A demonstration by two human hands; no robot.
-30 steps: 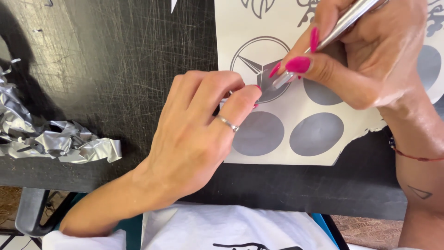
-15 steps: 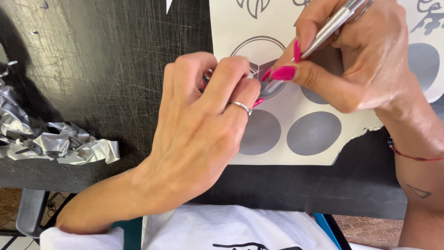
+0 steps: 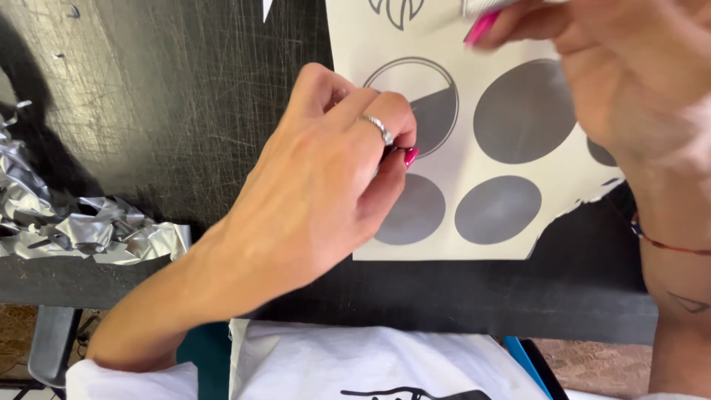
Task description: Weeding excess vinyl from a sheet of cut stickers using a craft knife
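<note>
In the head view, your left hand (image 3: 318,192) lay at the centre of the frame on the white sheet of round grey vinyl stickers (image 3: 511,244), which rested on the scratched black bench (image 3: 170,96) in the upper right. Its fingers (image 3: 385,133) were pinched together on the grey film of the half-peeled round sticker (image 3: 429,111) just beside the ring finger. Your right hand (image 3: 629,81) was blurred in the upper right corner above the sheet; whether its fingers were together or apart you could not tell. A crumpled heap of silver waste film (image 3: 81,222) sat at the left edge, well apart from the sheet.
</note>
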